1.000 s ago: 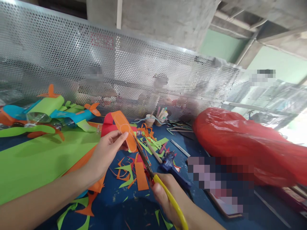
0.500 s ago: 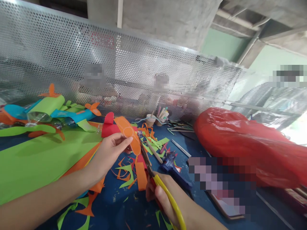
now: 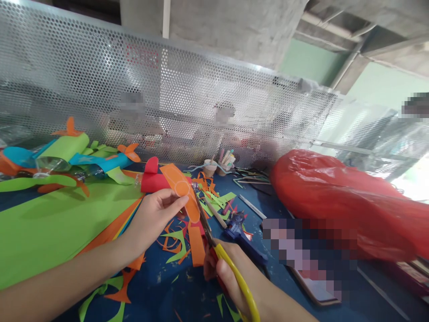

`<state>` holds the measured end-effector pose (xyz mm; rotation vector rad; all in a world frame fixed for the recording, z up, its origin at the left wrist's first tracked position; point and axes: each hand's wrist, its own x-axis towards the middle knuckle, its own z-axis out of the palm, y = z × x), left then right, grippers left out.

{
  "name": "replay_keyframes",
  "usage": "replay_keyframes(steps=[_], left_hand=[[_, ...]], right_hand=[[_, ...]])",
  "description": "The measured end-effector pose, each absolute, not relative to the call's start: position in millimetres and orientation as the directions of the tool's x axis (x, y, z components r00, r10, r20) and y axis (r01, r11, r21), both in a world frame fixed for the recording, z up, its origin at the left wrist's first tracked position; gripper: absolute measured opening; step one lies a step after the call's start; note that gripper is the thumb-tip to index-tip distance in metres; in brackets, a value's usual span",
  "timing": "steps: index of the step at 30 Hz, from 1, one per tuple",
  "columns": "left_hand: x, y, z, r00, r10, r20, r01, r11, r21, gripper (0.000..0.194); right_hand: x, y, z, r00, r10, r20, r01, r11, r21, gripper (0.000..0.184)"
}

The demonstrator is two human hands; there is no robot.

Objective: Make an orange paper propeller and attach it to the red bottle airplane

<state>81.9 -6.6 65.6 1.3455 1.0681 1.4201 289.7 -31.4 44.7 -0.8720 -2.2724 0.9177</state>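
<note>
My left hand (image 3: pixel 161 214) pinches an orange paper propeller shape (image 3: pixel 182 188) between thumb and fingers; pale drawn outlines and a circle show on it. In my right hand (image 3: pixel 231 268) is a pair of scissors (image 3: pixel 237 273) with yellow and red handles, fingers wrapped round them. The dark blades lie along the right edge of the orange paper. Behind the paper lies a bottle wrapped in red paper (image 3: pixel 154 182). Orange and green paper scraps (image 3: pixel 177 246) are strewn under my hands.
Green paper sheets (image 3: pixel 67 223) cover the left of the blue table. Paper-wrapped bottles (image 3: pixel 63 150) lie beyond them. A blue glue gun (image 3: pixel 244 241) and a phone (image 3: pixel 318 290) lie right, near a big red plastic bag (image 3: pixel 335 201). Marker cups (image 3: pixel 226 165) stand before a perforated metal screen (image 3: pixel 201 89).
The orange paper and my left hand have shifted slightly right and down against the scissor blades. My right hand stays nearly in place.
</note>
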Motion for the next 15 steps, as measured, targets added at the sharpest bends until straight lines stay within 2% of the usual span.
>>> replay_keyframes(steps=[15], left_hand=[[82.7, -7.7, 66.4, -0.021, 0.977, 0.210, -0.079, -0.211, 0.974, 0.020]], right_hand=[[288.2, -30.3, 42.9, -0.599, 0.778, 0.189, 0.337, 0.459, -0.822, 0.064]])
